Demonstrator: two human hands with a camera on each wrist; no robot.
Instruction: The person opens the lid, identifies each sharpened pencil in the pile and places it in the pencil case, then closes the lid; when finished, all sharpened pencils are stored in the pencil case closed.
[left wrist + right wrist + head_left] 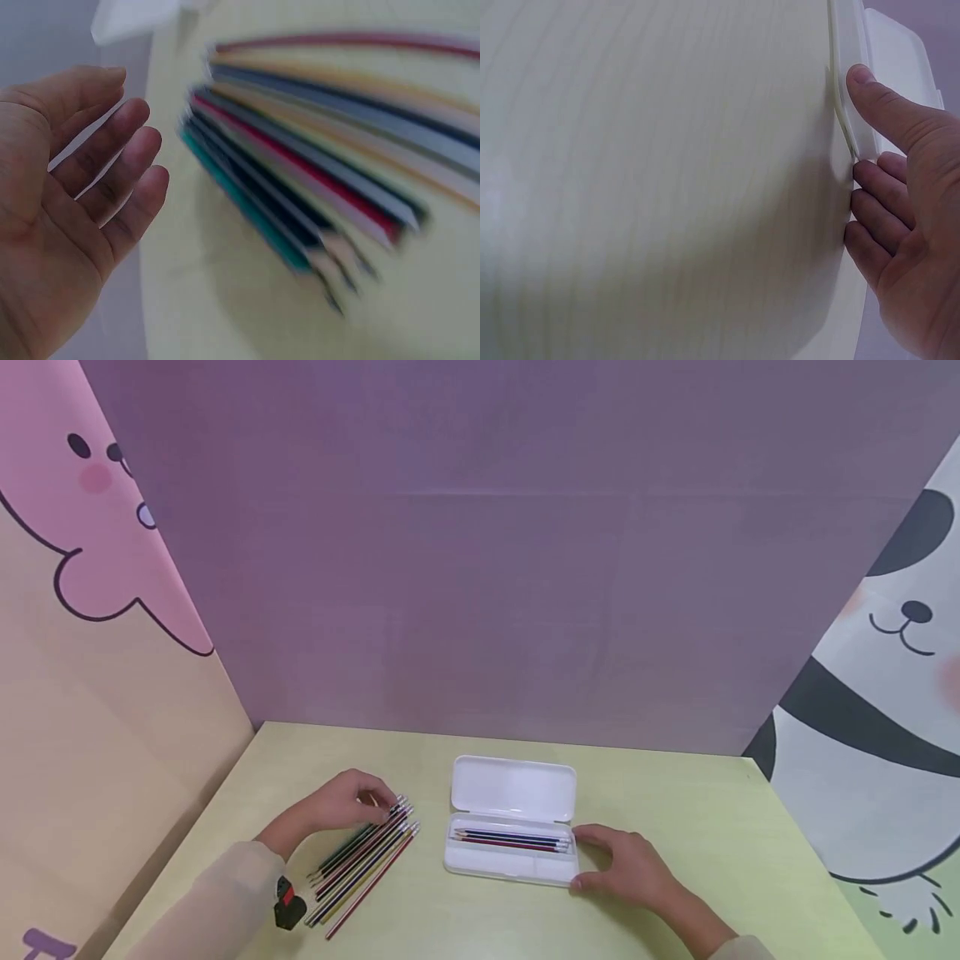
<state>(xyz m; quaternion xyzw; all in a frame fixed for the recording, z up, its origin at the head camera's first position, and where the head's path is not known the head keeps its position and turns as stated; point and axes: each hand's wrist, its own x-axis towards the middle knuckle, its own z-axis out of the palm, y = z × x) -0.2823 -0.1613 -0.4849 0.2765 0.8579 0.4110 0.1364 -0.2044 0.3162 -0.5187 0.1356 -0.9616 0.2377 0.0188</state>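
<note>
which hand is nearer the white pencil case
Right. The right hand touches the open white pencil case at its right end; the left hand is off to its left, over the loose pencils.

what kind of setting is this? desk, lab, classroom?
Likely a staged tabletop booth, not a real classroom: a pale wood table boxed in by cartoon-animal backdrop panels, holding only a white pencil case and loose pencils.
</note>
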